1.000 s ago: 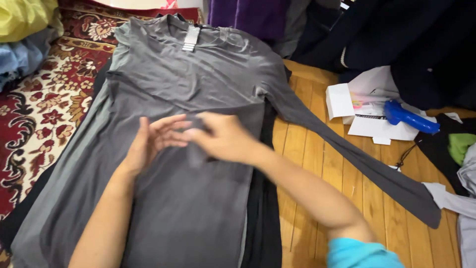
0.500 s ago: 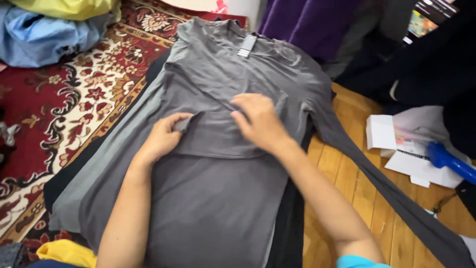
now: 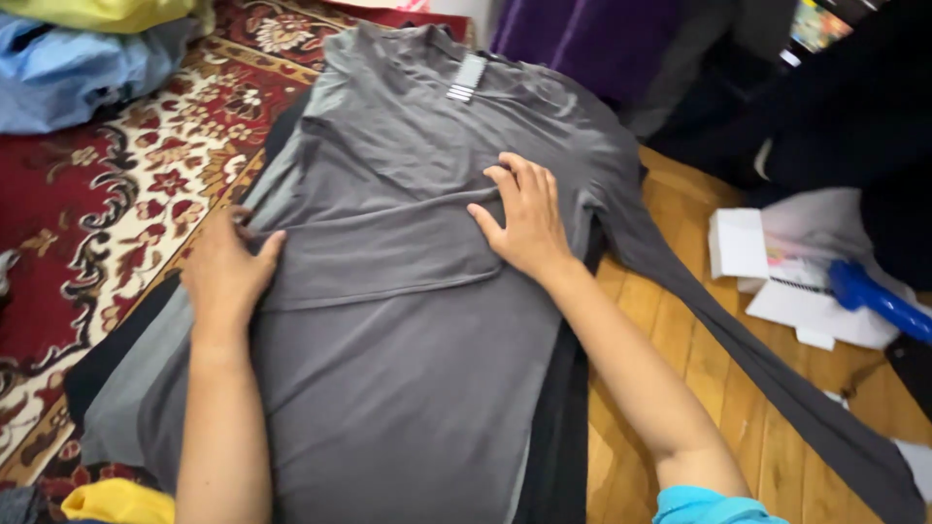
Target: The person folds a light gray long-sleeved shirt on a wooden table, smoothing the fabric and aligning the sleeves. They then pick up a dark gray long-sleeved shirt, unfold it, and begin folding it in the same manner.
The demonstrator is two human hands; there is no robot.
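Grey long-sleeved shirt (image 3: 408, 320) lies spread flat on the floor, partly over a patterned red rug (image 3: 107, 194) and partly over wooden boards (image 3: 718, 388), with a dark garment (image 3: 558, 427) under it. One sleeve is folded across the chest; the other sleeve (image 3: 738, 359) trails out over the boards toward some white papers (image 3: 777, 281) and a blue tool (image 3: 879, 301). The left hand (image 3: 225, 274) presses the fold's edge at the shirt's side, fingers together and flat. The right hand (image 3: 524, 218) lies palm down on the chest, fingers (image 3: 524, 180) slightly spread, gripping nothing. This looks like smoothing the first sleeve fold; the next move would seem to call for bringing the trailing sleeve across without disturbing the flattened fold.
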